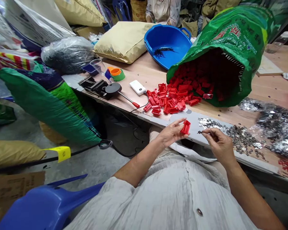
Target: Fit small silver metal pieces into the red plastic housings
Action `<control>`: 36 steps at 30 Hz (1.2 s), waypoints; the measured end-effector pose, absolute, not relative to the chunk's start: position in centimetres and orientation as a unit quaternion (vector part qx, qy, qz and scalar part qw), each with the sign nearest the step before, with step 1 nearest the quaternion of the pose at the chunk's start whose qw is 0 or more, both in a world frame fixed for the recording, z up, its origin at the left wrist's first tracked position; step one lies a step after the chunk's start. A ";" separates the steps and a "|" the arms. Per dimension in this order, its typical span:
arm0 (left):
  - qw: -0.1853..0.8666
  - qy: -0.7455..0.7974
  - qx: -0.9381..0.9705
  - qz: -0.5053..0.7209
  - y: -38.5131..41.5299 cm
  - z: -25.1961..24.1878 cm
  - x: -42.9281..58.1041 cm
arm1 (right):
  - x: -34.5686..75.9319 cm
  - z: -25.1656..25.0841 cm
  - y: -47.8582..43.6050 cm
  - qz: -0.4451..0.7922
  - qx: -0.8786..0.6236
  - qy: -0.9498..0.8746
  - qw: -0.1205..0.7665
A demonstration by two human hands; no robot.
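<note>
Two bare hands work near the middle of the frame, just over the near edge of a long wooden table point(266, 89). From where I stand, the left hand point(174, 132) grasps a small red plastic box-shaped part point(186, 127) by its side, its hollow face turned up. To its right, the right hand point(219, 143) pinches a tiny dark metal piece point(199, 132) between thumb and forefinger; the piece is apart from the red part.

Beyond the left hand, at the centre of the frame, a loose heap of similar red plastic parts point(170, 99) spills from the mouth of a big green woven sack point(249, 64), which lies on its side at the upper right. Just beyond the right hand is a scatter of small flat metal pieces point(244, 140), some bright and some dull, and at the right edge sit clear plastic bags of shiny metal pieces point(277, 121).

At the upper centre a round blue plastic basin point(179, 57) leans tilted, some thin black strands point(162, 52) inside, beside a plump cream sack point(124, 40). Left of the heap lie a white rectangular device point(137, 87) and a black metal tool with a red-tipped lever point(112, 88). A co-worker in a pale apron point(162, 11) is at the top.
</note>
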State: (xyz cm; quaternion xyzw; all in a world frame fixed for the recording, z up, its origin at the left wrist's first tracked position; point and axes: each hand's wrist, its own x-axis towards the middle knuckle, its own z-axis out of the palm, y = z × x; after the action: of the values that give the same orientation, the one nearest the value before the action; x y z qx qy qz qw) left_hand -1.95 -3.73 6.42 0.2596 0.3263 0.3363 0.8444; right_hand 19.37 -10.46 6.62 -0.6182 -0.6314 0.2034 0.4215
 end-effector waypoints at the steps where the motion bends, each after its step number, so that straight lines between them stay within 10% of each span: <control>1: 0.861 0.318 0.233 0.322 -4.2 6.5 -1.7 | 19.2 6.9 -10.3 0.196 -0.610 -0.636 0.430; 36: 0.895 0.302 0.200 0.261 -6.8 6.7 0.1 | 19.8 7.8 -9.3 0.185 -0.460 -0.798 0.342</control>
State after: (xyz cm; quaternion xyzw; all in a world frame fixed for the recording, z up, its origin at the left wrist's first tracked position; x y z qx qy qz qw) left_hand 0.10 -6.76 6.72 0.1997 0.3016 0.2609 0.8950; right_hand 19.78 -9.26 7.83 -0.4603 -0.7980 0.1845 0.3424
